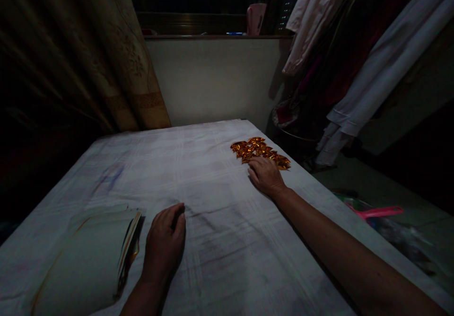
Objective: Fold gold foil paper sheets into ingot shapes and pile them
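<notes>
My right hand [265, 175] reaches out to the far right part of the table, its fingers touching a pile of several folded gold-foil paper pieces [258, 151]; the fingertips are curled under and hidden. My left hand [165, 242] lies palm down on the white cloth-covered table [213, 202], fingers together and flat, holding nothing. Just left of it sits a stack of paper sheets [88, 259], pale on top with gold edges showing along its right side.
A patterned curtain [127, 60] hangs at the back left. Pale clothes [372, 56] hang at the right above the floor, where a pink plastic handle [376, 211] lies. A window ledge [216, 36] with a pink cup runs behind the table.
</notes>
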`<move>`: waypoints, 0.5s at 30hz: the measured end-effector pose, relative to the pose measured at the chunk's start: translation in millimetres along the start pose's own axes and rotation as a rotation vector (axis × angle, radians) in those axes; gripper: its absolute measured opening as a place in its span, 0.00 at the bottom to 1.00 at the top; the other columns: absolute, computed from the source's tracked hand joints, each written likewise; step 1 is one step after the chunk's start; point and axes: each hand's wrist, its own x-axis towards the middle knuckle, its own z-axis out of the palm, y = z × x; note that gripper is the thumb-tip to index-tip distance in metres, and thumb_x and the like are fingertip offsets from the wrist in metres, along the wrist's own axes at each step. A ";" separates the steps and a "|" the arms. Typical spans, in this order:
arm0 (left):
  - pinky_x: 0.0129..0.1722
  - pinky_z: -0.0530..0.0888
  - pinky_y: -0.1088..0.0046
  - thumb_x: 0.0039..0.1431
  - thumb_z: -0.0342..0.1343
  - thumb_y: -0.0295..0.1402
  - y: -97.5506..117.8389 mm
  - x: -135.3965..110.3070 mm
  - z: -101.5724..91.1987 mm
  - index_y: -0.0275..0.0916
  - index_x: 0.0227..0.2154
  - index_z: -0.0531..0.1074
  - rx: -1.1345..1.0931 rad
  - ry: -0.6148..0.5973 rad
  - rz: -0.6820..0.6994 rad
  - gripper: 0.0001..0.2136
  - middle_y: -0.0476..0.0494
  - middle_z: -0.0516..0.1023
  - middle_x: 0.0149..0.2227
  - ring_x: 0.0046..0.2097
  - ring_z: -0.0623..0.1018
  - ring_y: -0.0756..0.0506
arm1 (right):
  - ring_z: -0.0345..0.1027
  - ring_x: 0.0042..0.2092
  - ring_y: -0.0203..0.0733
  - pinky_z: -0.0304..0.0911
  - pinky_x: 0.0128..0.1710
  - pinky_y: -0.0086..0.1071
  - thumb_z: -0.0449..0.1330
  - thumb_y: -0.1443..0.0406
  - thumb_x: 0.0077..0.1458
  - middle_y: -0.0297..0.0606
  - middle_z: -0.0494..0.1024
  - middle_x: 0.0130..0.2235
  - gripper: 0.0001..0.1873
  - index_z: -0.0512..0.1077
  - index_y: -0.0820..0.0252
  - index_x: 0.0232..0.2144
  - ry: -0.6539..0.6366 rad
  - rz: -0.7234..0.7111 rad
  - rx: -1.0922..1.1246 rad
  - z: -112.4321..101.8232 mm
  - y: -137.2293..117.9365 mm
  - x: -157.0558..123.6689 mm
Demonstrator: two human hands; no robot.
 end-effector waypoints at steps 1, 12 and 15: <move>0.52 0.76 0.56 0.62 0.47 0.42 -0.1 0.2 0.1 0.41 0.45 0.79 -0.001 0.002 0.005 0.18 0.40 0.83 0.46 0.50 0.80 0.38 | 0.66 0.54 0.54 0.55 0.56 0.46 0.52 0.64 0.65 0.48 0.78 0.51 0.15 0.75 0.60 0.46 0.000 -0.018 0.013 -1.3 -3.9 -1.1; 0.53 0.75 0.59 0.62 0.47 0.36 -6.0 3.4 5.8 0.39 0.44 0.78 0.034 0.011 0.075 0.16 0.40 0.83 0.45 0.49 0.80 0.39 | 0.67 0.58 0.51 0.61 0.57 0.44 0.56 0.64 0.65 0.48 0.75 0.56 0.10 0.77 0.58 0.43 -0.254 -0.039 0.112 -25.2 -89.6 -35.1; 0.53 0.76 0.57 0.61 0.47 0.34 -6.1 1.8 6.8 0.38 0.42 0.78 0.032 0.027 0.122 0.16 0.37 0.83 0.44 0.49 0.80 0.38 | 0.68 0.57 0.48 0.62 0.56 0.40 0.58 0.63 0.64 0.45 0.76 0.56 0.09 0.77 0.57 0.44 -0.273 0.004 0.090 -39.6 -97.3 -46.2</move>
